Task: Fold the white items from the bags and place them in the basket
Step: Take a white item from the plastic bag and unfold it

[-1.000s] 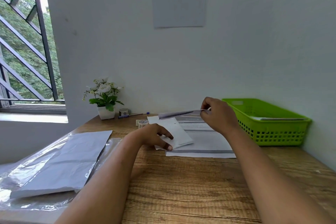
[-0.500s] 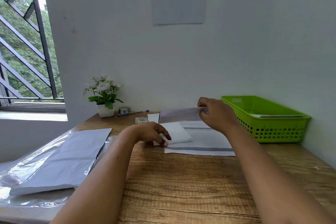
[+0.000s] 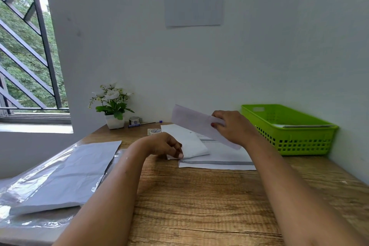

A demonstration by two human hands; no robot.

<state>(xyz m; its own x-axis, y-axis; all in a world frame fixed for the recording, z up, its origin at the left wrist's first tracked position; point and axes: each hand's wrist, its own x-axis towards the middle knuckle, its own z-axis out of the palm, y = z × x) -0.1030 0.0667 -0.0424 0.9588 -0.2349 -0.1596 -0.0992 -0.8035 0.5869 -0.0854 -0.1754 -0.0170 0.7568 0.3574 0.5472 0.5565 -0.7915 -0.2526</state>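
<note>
A white item, partly folded, lies on a flat white bag with a grey stripe in the middle of the wooden table. My left hand presses down on the item's near left corner. My right hand grips a white flap and holds it raised and tilted over the item. The green plastic basket stands at the right against the wall, with a flat white piece inside it.
A stack of white bags in clear plastic wrap lies at the left edge of the table. At the back are a small potted flower, a tape roll, a second roll and a pen. A window is at left.
My right hand has lifted the flap higher and swung it upright toward me. My left hand stays pressed on the item's corner.
</note>
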